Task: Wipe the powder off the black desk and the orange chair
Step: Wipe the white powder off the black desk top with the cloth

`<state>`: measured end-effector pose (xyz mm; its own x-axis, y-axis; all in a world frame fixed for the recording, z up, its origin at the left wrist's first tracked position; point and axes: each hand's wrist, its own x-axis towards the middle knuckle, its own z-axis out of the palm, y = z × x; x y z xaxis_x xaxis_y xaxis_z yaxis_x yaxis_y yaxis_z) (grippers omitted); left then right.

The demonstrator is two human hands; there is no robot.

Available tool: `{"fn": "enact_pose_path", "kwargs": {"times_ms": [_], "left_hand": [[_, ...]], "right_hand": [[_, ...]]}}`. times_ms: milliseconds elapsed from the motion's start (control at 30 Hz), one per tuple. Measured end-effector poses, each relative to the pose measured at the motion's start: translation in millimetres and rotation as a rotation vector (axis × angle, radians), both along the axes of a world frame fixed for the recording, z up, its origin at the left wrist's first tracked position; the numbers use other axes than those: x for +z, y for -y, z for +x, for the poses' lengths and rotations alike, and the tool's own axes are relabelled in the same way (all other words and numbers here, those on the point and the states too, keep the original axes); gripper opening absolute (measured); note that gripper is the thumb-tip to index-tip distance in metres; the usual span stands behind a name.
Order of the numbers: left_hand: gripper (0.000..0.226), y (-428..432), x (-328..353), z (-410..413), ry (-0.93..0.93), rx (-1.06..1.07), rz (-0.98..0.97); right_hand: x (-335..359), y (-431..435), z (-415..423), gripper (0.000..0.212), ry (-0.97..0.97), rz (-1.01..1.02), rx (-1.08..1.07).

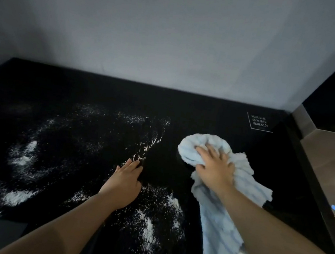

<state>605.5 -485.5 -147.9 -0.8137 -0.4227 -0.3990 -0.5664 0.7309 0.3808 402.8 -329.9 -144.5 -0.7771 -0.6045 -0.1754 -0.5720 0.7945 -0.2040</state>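
Two hands — fluffy cloth (220, 196), gritty powder (149, 226)

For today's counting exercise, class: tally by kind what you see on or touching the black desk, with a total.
Hands: 2, left hand and right hand
Light blue cloth: 1
White-lettered sign: 1
Powder spill, scattered over the black desk: 1
Total: 5
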Motion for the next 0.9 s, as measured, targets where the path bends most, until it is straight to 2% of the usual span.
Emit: {"fn": "enact_pose_path", "kwargs": {"times_ms": [100,167,200,267,367,433,533,667,900], "left_hand": [[0.053,-8,2,8,-0.003,-0.015,-0.025],[0.053,-13,2,14,-0.002,-0.023,-0.025],[0.053,-15,2,17,0.002,-0.028,-0.03],[0.053,-19,1,23,-0.003,-0.03,-0.032],[0.052,-27,0,29,-0.037,-0.003,-0.001],[0.051,-27,0,32,-0.056,0.032,0.035],[0.049,-24,1,37,-0.122,0.088,0.081],[0.044,-24,8,42,-0.26,0.327,0.137],[0.051,-49,14,69,-0.275,0.336,0.186]], "right_hand": [[-18,-16,59,0.05,0.019,-0.061,0.271],[-18,-31,81,0.052,0.135,-0.147,0.43],[-13,-32,78,0.053,0.172,-0.217,0.409],[-6,-28,54,0.051,0.104,-0.29,0.223],[3,-17,36,0.054,0.058,-0.056,0.031],[-1,-10,48,0.055,0.07,-0.001,0.067],[-6,-11,82,0.056,0.061,-0.032,0.211],[-15,-21,121,0.053,0.065,-0.057,0.366],[-13,-42,154,0.052,0.109,-0.077,0.429]]}}
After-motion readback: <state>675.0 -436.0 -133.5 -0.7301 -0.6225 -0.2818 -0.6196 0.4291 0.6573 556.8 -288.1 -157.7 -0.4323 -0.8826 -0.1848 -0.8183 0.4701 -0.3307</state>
